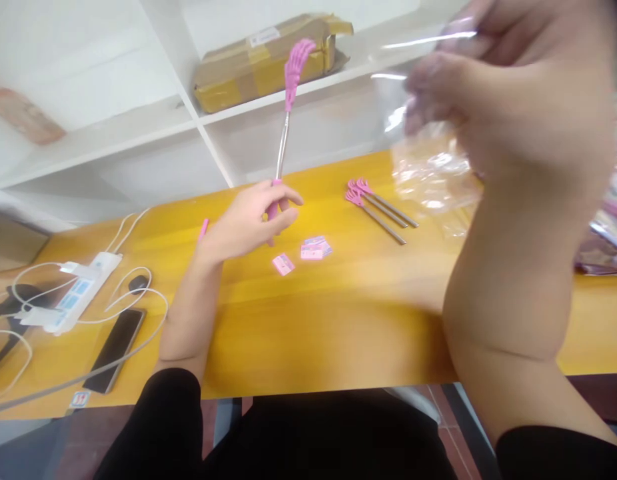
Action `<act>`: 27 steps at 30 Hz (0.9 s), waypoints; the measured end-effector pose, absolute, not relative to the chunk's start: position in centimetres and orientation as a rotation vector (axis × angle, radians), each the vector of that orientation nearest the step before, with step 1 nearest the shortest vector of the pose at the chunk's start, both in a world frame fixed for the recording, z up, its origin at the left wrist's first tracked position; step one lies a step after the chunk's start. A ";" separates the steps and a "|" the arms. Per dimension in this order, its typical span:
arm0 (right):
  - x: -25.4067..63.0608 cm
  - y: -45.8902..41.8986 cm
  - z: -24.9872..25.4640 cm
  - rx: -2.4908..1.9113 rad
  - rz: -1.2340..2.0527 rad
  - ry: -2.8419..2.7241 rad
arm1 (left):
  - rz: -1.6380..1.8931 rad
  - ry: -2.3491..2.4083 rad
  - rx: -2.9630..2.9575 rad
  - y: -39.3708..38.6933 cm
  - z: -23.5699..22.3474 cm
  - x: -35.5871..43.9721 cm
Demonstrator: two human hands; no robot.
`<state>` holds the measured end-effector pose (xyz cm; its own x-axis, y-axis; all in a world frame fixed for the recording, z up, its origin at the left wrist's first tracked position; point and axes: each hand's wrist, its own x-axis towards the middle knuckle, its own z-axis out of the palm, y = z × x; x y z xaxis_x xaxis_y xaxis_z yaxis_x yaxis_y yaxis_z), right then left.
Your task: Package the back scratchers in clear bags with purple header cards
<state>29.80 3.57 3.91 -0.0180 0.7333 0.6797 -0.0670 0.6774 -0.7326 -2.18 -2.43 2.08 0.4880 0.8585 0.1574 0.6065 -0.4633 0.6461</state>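
At the left side of the table, a white power strip lies with cables, and a dark phone lies nearer. The left hand has its fingers curled around the handle of a pink back scratcher, which stands nearly upright. Small pink cards lie just right of this hand. Farther right lie three other scratchers. The right hand (somewhat blurred) pinches a clear plastic bag, raised above the table.
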 end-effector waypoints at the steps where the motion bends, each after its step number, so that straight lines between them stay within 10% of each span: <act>1: 27.3 2.6 4.2 -0.497 0.748 -1.479 | 0.652 1.134 2.140 -2.4 1.8 -1.9; 27: 21.9 -1.9 3.1 -0.720 0.628 -2.238 | 0.431 0.639 1.564 -1.7 -0.9 -1.0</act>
